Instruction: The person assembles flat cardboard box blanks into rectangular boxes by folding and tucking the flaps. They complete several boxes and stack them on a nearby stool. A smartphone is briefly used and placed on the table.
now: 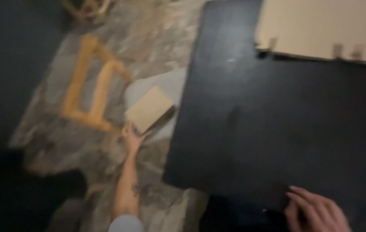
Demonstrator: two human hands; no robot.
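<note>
Head view, left hand [132,136] fingers pinching tan box [149,108], right hand [316,211] fingers together on black board [277,120]

Bare floor [157,38] lies open past the left hand [132,136] fingers. A wooden frame [89,81] blocks their left side; the big black board [273,116] blocks their right.
</note>
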